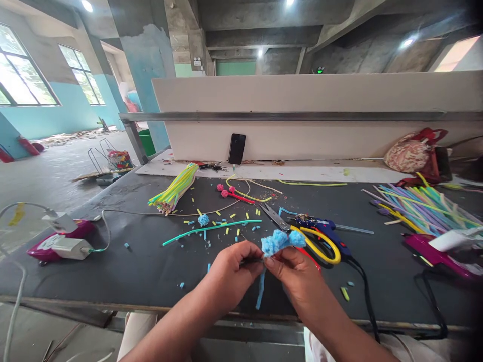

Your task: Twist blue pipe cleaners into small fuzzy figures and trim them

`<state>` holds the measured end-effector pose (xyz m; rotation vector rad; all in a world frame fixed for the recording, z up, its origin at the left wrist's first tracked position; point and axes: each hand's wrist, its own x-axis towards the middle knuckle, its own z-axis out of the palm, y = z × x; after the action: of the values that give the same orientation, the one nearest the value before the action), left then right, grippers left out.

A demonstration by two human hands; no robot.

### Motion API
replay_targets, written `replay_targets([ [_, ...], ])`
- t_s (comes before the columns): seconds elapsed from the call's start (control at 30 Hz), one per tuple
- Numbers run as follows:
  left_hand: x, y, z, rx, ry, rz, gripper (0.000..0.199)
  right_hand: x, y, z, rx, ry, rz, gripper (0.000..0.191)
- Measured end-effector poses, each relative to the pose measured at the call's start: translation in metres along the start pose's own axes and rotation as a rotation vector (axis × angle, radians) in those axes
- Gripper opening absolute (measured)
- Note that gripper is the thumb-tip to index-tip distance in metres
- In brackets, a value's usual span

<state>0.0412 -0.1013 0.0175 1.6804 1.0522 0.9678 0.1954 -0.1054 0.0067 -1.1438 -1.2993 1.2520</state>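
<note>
Light-blue fuzzy pipe-cleaner cluster [279, 242] is held above the near edge of the dark bench [113, 266], its loose tail hanging down between the hands. Head view: left hand [231, 269] and right hand [298, 274] are close together, fingertips pinched on the cluster's stem. Yellow-handled scissors [302, 234] lie just behind the cluster, touching a blue glue gun [328, 232]. A bundle of yellow-green pipe cleaners [175, 190] lies toward the far left; a black phone [237, 149] leans at the far edge.
</note>
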Motion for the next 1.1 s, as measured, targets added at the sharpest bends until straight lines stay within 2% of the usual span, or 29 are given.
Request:
replay_targets([
  [0.17, 0.002, -0.006, 0.005, 0.066, 0.146, 0.000, 0.009, 0.000, -0.004, 0.001, -0.043, 0.086, 0.015, 0.021],
  [0.27, 0.002, -0.012, 0.007, 0.006, 0.167, 0.053, 0.010, 0.001, 0.003, -0.001, 0.047, 0.054, 0.025, 0.020],
  [0.43, 0.002, -0.013, 0.004, -0.062, 0.122, 0.075, 0.012, 0.003, 0.012, -0.006, 0.190, -0.053, 0.046, 0.019],
  [0.63, 0.005, -0.011, -0.004, -0.197, -0.082, -0.110, 0.009, 0.005, 0.004, -0.007, 0.275, -0.124, 0.135, 0.017],
  [0.9, 0.003, -0.010, -0.007, -0.367, -0.207, -0.300, 0.030, 0.005, 0.007, -0.007, 0.295, -0.109, 0.188, 0.014],
  [1.0, 0.003, -0.011, -0.007, -0.471, -0.192, -0.299, 0.029, 0.006, 0.008, -0.006, 0.255, -0.095, 0.162, 0.014],
  [1.1, 0.003, -0.009, -0.004, -0.414, -0.114, -0.269, 0.021, 0.007, 0.007, -0.005, 0.202, -0.061, 0.137, 0.015],
])
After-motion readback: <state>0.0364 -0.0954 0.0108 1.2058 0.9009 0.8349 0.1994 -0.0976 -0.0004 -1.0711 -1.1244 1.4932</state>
